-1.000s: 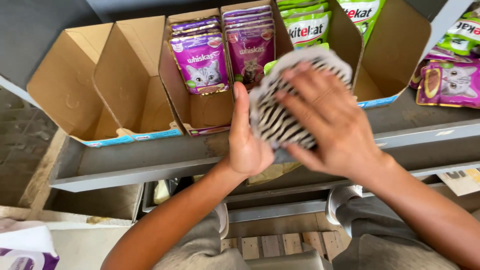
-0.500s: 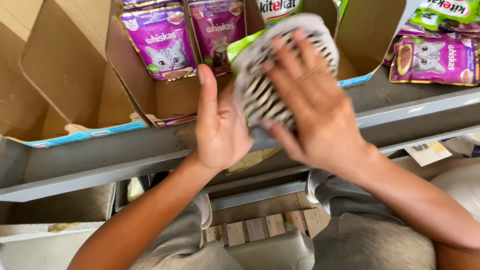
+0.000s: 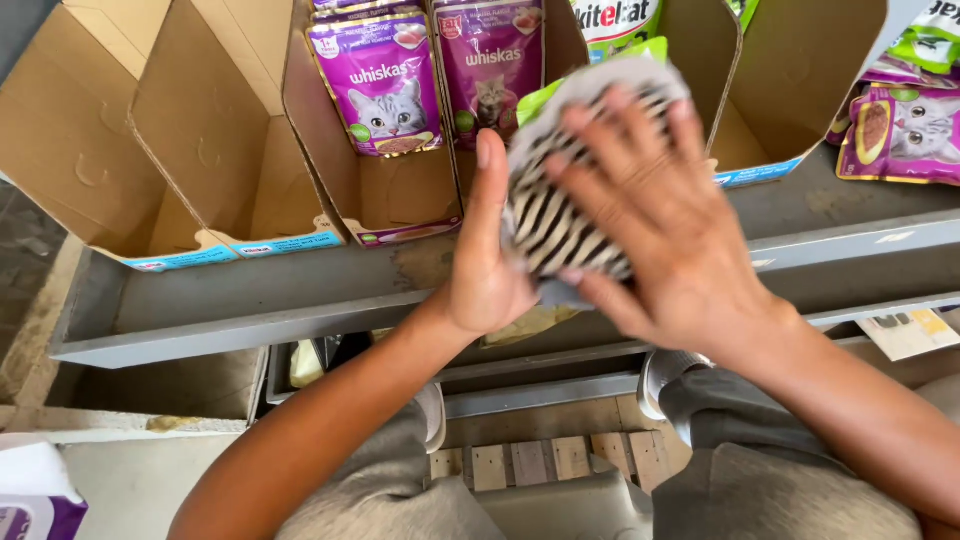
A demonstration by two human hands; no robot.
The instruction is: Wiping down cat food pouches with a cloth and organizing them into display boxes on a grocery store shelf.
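Together, left hand (image 3: 490, 270) and right hand (image 3: 665, 240) fingers clasping striped cloth (image 3: 555, 220), sandwiched between palms

2 hands (image 3: 640, 230), 1 striped cloth (image 3: 560, 215), 2 purple pouches (image 3: 385, 85) upright in 1 cardboard box (image 3: 400, 200)
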